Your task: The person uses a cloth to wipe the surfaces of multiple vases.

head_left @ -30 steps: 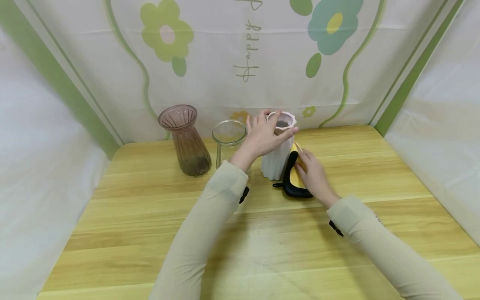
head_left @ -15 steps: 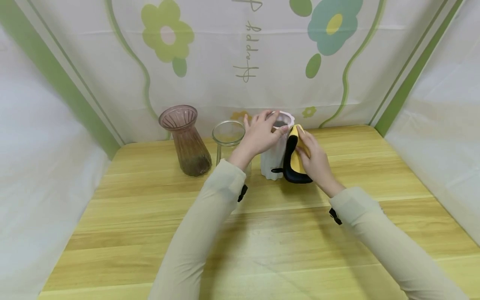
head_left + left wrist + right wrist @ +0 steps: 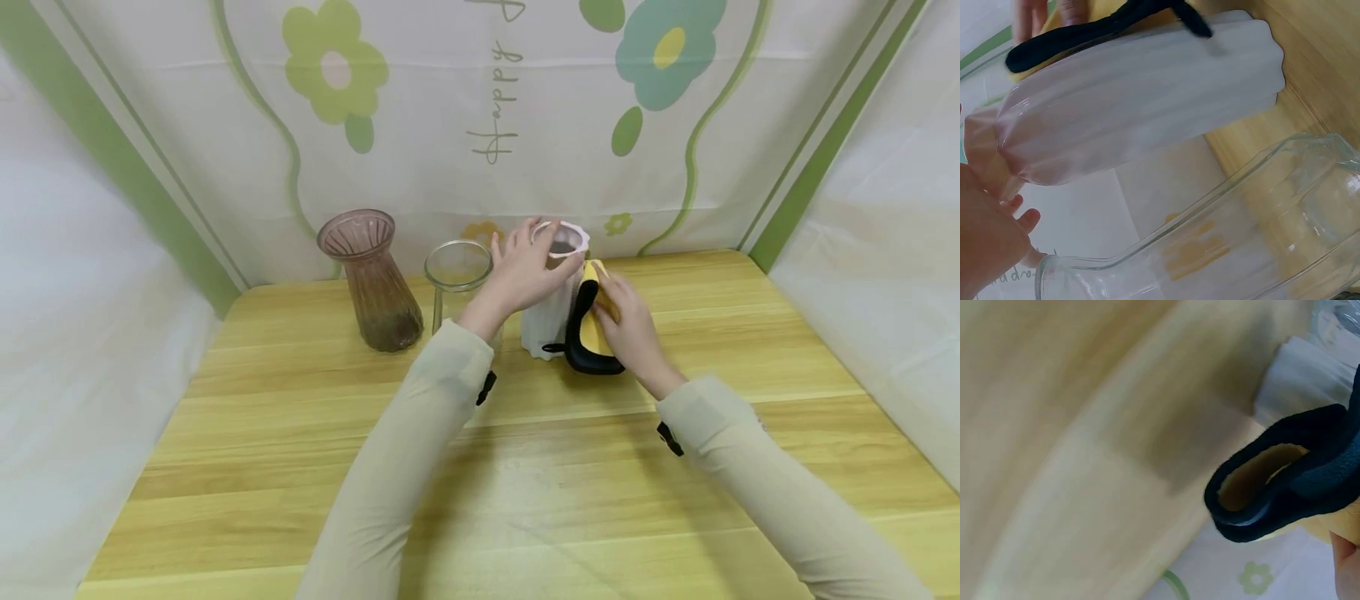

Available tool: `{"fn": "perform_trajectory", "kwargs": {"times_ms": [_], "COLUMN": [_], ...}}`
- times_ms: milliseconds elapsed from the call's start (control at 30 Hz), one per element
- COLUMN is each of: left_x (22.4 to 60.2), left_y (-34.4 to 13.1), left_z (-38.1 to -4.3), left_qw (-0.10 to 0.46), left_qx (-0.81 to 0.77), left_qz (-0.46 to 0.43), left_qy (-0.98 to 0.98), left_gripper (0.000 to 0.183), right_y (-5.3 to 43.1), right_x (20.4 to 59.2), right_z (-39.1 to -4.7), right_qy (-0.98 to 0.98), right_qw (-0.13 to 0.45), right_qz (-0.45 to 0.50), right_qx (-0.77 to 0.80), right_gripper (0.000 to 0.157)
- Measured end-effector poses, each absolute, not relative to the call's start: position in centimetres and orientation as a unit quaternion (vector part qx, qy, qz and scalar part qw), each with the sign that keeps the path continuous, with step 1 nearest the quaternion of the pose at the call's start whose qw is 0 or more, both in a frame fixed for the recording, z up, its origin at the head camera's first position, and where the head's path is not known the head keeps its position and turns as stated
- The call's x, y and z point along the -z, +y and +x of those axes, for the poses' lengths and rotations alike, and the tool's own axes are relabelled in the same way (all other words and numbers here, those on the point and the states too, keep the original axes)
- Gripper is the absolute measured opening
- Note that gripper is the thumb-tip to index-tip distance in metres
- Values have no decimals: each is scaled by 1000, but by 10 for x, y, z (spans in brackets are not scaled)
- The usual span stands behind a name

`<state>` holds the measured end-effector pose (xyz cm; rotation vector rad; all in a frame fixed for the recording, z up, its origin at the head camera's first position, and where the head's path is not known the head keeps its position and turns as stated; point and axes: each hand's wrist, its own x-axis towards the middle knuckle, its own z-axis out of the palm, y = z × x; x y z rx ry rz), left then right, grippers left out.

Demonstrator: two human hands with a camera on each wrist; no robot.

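In the head view a white fluted vase (image 3: 550, 321) with a pale pink scalloped rim stands upright near the back of the table. My left hand (image 3: 519, 271) holds it by the neck, thumb on the near side of the rim and fingers spread over the far side. My right hand (image 3: 630, 327) grips a folded yellow cloth (image 3: 594, 332) with thick black edging and a small black loop. The cloth lies along the vase's right side. In the left wrist view, its black edge (image 3: 1072, 42) runs along the vase wall. The right wrist view shows the cloth's fold (image 3: 1260, 478) gaping.
A clear glass vase (image 3: 457, 265) stands close left of the white one, partly behind my left forearm. Farther left is a purple-brown ribbed glass vase (image 3: 382, 300). A printed curtain (image 3: 420, 108) hangs right behind the wooden table (image 3: 540, 508).
My right hand has slid the cloth up along the vase's side, then slightly back down. The left hand stays on the vase's neck, shifting only a little.
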<state>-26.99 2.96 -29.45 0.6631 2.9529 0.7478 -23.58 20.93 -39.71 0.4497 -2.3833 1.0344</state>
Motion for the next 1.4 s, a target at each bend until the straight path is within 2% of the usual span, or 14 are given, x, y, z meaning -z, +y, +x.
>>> {"fn": "perform_trajectory", "kwargs": {"times_ms": [133,300,433,833,1000,1200,1400], "left_x": [296,298,298,295,295,295,296], "left_y": [32,34,33,30,29,29,30], "left_z": [-270,-270,-271,-272,-272,-272,-271], "left_qw": [-4,-25,-28,-8,-1,6,-4], "left_qx": [-232,-223,-222,-243,-243,-242,-242], "left_qz": [208,203,198,195,199,202,199], "left_qy": [950,953,954,950,949,949,950], "left_gripper": [74,67,64,65,63,66,68], "right_y": [212,215,215,207,205,209,217], "right_x": [412,428,429,386,379,392,413], "right_z": [-234,-231,-231,-239,-240,-238,-232], "right_qy": [-896,-914,-910,-857,-859,-856,-888], "right_qw": [214,178,189,299,289,283,231], "right_qz": [141,139,150,187,184,195,175], "right_qx": [-362,-338,-337,-377,-381,-386,-358], "right_gripper": [55,57,57,54,56,57,55]}}
